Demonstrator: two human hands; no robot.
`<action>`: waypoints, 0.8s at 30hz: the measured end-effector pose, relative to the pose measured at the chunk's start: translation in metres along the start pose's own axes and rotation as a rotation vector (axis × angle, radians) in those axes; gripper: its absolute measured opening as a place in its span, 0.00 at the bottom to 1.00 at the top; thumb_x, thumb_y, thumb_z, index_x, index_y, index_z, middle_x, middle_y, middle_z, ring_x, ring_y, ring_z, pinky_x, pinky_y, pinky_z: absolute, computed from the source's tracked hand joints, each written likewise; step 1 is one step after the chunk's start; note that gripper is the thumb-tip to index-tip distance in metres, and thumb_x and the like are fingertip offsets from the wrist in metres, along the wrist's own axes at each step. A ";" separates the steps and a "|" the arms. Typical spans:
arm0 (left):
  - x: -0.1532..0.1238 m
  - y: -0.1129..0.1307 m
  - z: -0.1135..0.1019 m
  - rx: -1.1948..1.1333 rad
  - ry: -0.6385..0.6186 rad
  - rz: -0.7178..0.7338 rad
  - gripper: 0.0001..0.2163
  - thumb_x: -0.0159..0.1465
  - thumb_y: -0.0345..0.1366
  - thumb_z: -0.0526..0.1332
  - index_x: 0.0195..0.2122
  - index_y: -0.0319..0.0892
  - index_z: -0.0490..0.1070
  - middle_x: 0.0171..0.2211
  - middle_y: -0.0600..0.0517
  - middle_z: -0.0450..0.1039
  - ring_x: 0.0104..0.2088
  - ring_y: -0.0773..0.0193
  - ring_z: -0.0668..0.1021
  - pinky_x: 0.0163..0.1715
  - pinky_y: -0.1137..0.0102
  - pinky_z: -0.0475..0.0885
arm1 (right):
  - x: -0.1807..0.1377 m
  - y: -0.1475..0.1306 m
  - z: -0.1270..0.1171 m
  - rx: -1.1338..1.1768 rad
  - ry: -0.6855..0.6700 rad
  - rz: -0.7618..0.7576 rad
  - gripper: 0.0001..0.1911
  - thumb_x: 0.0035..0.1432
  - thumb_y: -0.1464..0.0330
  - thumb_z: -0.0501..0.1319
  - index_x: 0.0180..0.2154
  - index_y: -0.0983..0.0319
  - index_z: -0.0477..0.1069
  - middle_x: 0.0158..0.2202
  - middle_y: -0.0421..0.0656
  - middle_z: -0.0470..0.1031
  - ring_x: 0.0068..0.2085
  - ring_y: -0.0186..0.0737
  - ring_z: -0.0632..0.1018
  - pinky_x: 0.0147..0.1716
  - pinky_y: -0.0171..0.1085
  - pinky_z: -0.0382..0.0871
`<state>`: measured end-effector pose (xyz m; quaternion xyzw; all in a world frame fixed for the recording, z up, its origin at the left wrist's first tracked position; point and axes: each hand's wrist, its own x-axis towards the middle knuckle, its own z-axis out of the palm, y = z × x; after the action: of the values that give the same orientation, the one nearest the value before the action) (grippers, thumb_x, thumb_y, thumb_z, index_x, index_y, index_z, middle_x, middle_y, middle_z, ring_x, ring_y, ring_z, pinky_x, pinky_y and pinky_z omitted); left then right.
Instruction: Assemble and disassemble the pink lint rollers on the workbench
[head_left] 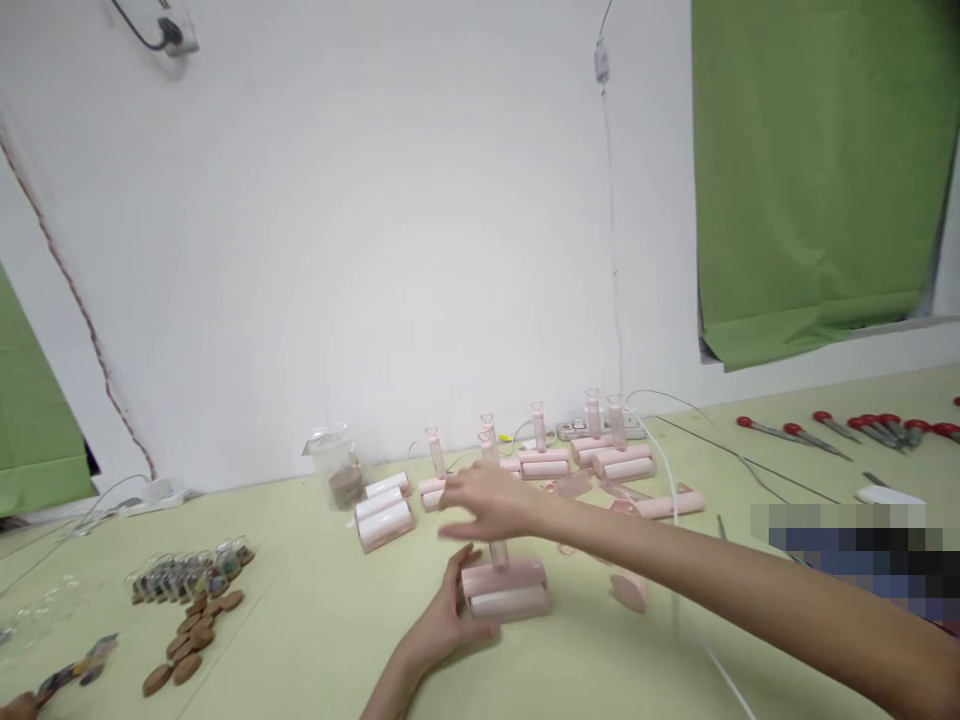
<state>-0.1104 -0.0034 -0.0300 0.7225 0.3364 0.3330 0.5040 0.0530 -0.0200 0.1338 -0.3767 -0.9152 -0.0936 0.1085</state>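
A pink lint roller [504, 592] with a white roll lies near the front of the table, its clear pinkish handle upright. My left hand [446, 620] grips its left end, with the thumb along the front and the fingers behind. Above the handle is my right hand [495, 500], its fingers stretched out to the left and slightly blurred. That hand hides the top of the handle, so any contact with it cannot be made out. Behind stand several similar pink rollers [545, 464] with upright handles. To the left lie white-and-pink roller pieces [385, 524] without handles.
Left of my hands are small glass jars [187, 575] and brown wooden discs [184, 640]. A clear plastic bag [335, 470] stands by the wall. Pink parts [628, 590] and a white cable [670, 470] lie right. Red-handled tools [874, 425] are far right, near a blurred-out patch.
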 end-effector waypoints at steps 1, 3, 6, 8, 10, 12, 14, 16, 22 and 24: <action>0.002 0.000 -0.003 0.026 0.050 0.021 0.46 0.41 0.42 0.69 0.57 0.44 0.42 0.59 0.43 0.45 0.58 0.50 0.51 0.55 0.59 0.47 | -0.009 0.010 -0.004 0.021 0.083 0.049 0.14 0.57 0.63 0.50 0.39 0.59 0.70 0.39 0.43 0.74 0.40 0.38 0.73 0.38 0.35 0.60; 0.007 0.009 -0.007 0.055 0.204 0.105 0.47 0.42 0.45 0.67 0.57 0.45 0.38 0.60 0.42 0.40 0.60 0.52 0.44 0.57 0.58 0.42 | -0.029 0.033 -0.002 0.035 0.159 0.174 0.16 0.59 0.68 0.45 0.37 0.62 0.70 0.36 0.45 0.74 0.36 0.37 0.73 0.35 0.34 0.61; 0.019 0.044 -0.004 0.052 0.354 0.224 0.38 0.49 0.45 0.63 0.55 0.46 0.41 0.57 0.43 0.48 0.59 0.56 0.49 0.57 0.59 0.42 | -0.055 0.064 0.027 0.042 0.142 0.342 0.14 0.54 0.68 0.51 0.24 0.64 0.72 0.24 0.46 0.73 0.28 0.41 0.73 0.29 0.37 0.61; 0.029 0.070 0.006 0.005 0.340 0.283 0.40 0.45 0.42 0.67 0.54 0.46 0.44 0.54 0.44 0.56 0.57 0.56 0.57 0.56 0.60 0.47 | -0.065 0.074 0.054 0.047 0.130 0.416 0.15 0.49 0.64 0.56 0.16 0.65 0.70 0.24 0.50 0.73 0.30 0.48 0.73 0.31 0.42 0.61; 0.041 0.088 0.021 -0.079 0.321 0.298 0.40 0.39 0.39 0.70 0.52 0.46 0.50 0.49 0.46 0.63 0.52 0.58 0.64 0.53 0.64 0.55 | -0.071 0.078 0.079 0.064 0.138 0.464 0.17 0.42 0.60 0.60 0.14 0.66 0.68 0.28 0.55 0.73 0.35 0.56 0.72 0.34 0.47 0.60; 0.052 0.094 0.037 -0.167 0.324 0.232 0.26 0.38 0.40 0.70 0.38 0.42 0.63 0.35 0.50 0.72 0.38 0.61 0.74 0.41 0.69 0.65 | -0.072 0.080 0.097 0.108 0.143 0.488 0.15 0.37 0.60 0.64 0.13 0.65 0.67 0.29 0.56 0.73 0.36 0.59 0.71 0.34 0.47 0.61; 0.061 0.090 0.050 -0.235 0.339 0.137 0.18 0.42 0.47 0.66 0.21 0.42 0.60 0.15 0.57 0.66 0.17 0.69 0.70 0.21 0.74 0.66 | -0.071 0.082 0.105 0.176 0.140 0.499 0.14 0.36 0.63 0.64 0.11 0.64 0.65 0.21 0.51 0.72 0.29 0.53 0.72 0.28 0.44 0.62; 0.067 0.082 0.058 -0.278 0.364 0.081 0.21 0.45 0.53 0.61 0.16 0.44 0.53 0.07 0.63 0.52 0.07 0.74 0.59 0.10 0.76 0.56 | -0.068 0.086 0.102 0.262 0.154 0.498 0.15 0.41 0.63 0.61 0.11 0.63 0.63 0.14 0.44 0.67 0.22 0.44 0.71 0.22 0.38 0.60; 0.072 0.074 0.062 -0.342 0.453 0.041 0.21 0.44 0.48 0.63 0.13 0.45 0.50 0.05 0.65 0.47 0.05 0.77 0.52 0.05 0.78 0.48 | -0.043 0.069 0.055 0.548 0.335 0.377 0.20 0.57 0.56 0.46 0.28 0.62 0.69 0.27 0.40 0.71 0.29 0.37 0.72 0.25 0.32 0.63; 0.073 0.075 0.063 -0.350 0.474 0.030 0.18 0.44 0.43 0.63 0.13 0.44 0.52 0.05 0.64 0.48 0.05 0.77 0.52 0.06 0.77 0.48 | -0.035 0.052 0.045 0.709 0.378 0.313 0.19 0.56 0.56 0.48 0.29 0.62 0.69 0.28 0.40 0.72 0.31 0.37 0.73 0.27 0.32 0.65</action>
<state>-0.0070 0.0053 0.0349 0.5315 0.3714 0.5529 0.5233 0.1085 0.0040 0.0861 -0.4266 -0.7865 0.1768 0.4100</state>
